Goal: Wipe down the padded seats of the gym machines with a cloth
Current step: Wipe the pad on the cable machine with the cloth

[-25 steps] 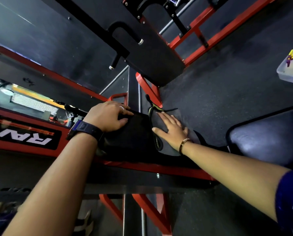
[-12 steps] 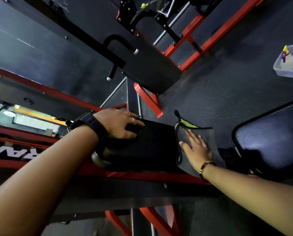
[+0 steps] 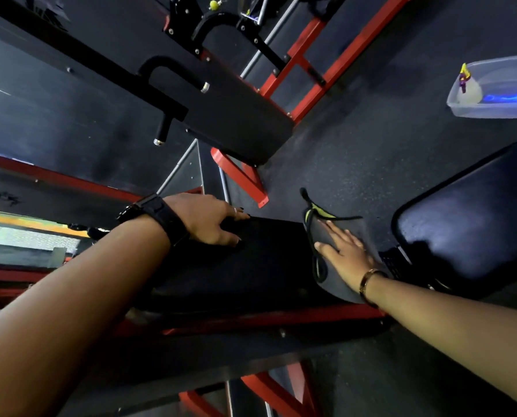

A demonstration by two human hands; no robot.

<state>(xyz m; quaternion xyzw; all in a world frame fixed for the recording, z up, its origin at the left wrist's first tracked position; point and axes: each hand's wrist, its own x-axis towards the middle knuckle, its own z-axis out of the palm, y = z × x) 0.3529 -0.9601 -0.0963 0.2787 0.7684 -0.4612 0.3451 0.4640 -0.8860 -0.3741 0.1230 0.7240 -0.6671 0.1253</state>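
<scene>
A black padded seat (image 3: pixel 269 260) sits on a red machine frame in the middle of the view. My left hand (image 3: pixel 209 221) rests on the pad's far left edge, fingers curled over it, a black watch on the wrist. A grey cloth (image 3: pixel 338 236) with a black and yellow-green border lies over the pad's right end. My right hand (image 3: pixel 347 251) presses flat on the cloth, fingers spread, a gold bracelet on the wrist.
A second dark padded seat (image 3: pixel 473 224) stands to the right. A clear plastic tub (image 3: pixel 497 91) with a spray bottle (image 3: pixel 467 85) sits on the dark floor at the upper right. A black machine panel with handles (image 3: pixel 221 112) and red frame bars (image 3: pixel 308 61) lie beyond.
My right hand has slid the cloth from the pad's middle to its right end. My left hand stays at the pad's left edge. The head view has shifted.
</scene>
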